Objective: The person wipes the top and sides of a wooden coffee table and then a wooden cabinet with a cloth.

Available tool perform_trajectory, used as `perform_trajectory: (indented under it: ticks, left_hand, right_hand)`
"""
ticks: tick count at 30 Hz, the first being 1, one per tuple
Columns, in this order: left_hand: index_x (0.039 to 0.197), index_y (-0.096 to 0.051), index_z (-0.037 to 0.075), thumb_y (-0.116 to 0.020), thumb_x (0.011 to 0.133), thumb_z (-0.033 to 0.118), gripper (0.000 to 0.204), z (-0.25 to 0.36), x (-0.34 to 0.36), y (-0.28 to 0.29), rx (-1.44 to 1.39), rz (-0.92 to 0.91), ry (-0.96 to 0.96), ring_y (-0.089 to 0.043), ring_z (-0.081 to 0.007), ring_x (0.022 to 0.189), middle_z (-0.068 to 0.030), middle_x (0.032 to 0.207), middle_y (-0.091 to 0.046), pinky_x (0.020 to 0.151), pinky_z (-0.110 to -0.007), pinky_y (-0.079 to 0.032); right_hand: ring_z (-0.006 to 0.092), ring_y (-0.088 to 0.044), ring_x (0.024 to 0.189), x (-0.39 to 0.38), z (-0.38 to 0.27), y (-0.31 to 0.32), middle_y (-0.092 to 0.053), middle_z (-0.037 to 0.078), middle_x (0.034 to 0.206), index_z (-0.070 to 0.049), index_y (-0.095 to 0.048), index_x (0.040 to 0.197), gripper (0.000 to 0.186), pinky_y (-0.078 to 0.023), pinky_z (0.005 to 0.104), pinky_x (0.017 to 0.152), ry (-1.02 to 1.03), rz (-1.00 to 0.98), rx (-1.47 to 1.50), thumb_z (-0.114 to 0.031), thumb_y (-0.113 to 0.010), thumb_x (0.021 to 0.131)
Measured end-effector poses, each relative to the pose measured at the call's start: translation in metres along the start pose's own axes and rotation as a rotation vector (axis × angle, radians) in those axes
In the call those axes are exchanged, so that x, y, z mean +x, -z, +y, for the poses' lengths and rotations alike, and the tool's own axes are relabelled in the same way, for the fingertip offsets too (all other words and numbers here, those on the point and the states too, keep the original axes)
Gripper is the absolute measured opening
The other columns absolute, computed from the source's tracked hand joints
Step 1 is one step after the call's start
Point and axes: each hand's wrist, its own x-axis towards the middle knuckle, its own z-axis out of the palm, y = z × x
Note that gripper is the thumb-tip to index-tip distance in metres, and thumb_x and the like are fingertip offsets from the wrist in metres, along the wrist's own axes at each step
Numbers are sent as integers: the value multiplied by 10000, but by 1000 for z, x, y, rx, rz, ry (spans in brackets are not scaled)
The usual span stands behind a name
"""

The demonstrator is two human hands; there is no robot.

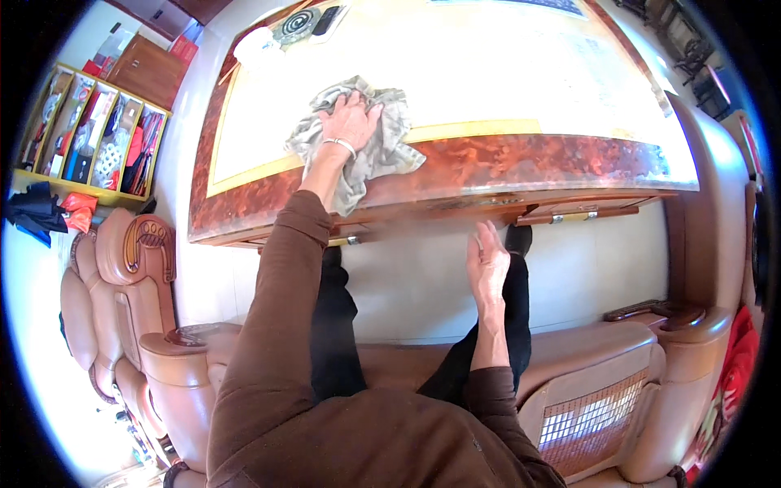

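Note:
My left hand (350, 124) presses down on a crumpled grey-and-white patterned cloth (386, 150), with its fingers bent into the folds. The cloth lies across the left part of the table (455, 167), over its reddish-brown marbled border, and one corner hangs at the front edge. A pale bracelet (341, 146) circles my left wrist. My right hand (488, 262) hovers before the table's front edge, above my right leg. Its fingers are stretched out and nothing shows in them.
A coiled disc (296, 26), a dark device (327, 19) and a white crumpled item (259, 49) sit at the table's far left. Drawers with metal handles (557, 218) run along its front. Brown leather armchair (122, 285) and sofa (602, 350) surround me; a compartmented shelf (89, 134) stands left.

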Motion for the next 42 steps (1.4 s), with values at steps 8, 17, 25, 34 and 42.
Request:
perform_trajectory:
  ticks: [8, 17, 25, 34, 42]
  left_hand:
    - [995, -622, 31, -395, 884, 439, 480, 7, -50, -19, -80, 185, -349, -353, -271, 1250, -82, 1338, -422, 984, -513, -266]
    - [1043, -592, 49, -384, 880, 458, 487, 32, 33, -9, -68, 171, -249, -388, -258, 1206, -37, 1282, -456, 926, -532, -306]
    - [957, -632, 23, -423, 884, 405, 442, 18, -54, -11, -50, 209, -331, -417, -247, 1164, -43, 1277, -477, 880, -462, -348]
    - [940, -632, 40, -410, 878, 444, 465, 48, 27, 0, -109, 127, -212, -407, -268, 1178, -45, 1248, -489, 893, -504, -331]
    - [941, -637, 40, -436, 868, 435, 449, 46, -10, -16, -100, 208, -366, -433, -246, 1145, -12, 1239, -503, 867, -499, -356]
  right_hand:
    - [399, -580, 934, -3, 1, 2, -539, 289, 1097, 2, -579, 1033, 252, -492, 390, 788, -55, -10, 21, -56, -579, 788]
    - [408, -579, 921, -1, -9, 1, -535, 298, 1091, 4, -574, 1039, 256, -493, 400, 776, -28, -4, 46, -44, -582, 788]
    - [417, -575, 923, -4, -3, 8, -523, 304, 1108, -5, -566, 1056, 269, -494, 406, 768, -45, -7, 52, -47, -585, 792]
    - [412, -583, 906, -6, -11, 10, -532, 297, 1101, 0, -574, 1040, 251, -503, 401, 746, -74, -12, 86, -42, -583, 792]
    - [368, -620, 822, -1, 3, 1, -531, 280, 1124, 19, -562, 1052, 264, -514, 339, 657, 34, 68, 4, -43, -576, 795]
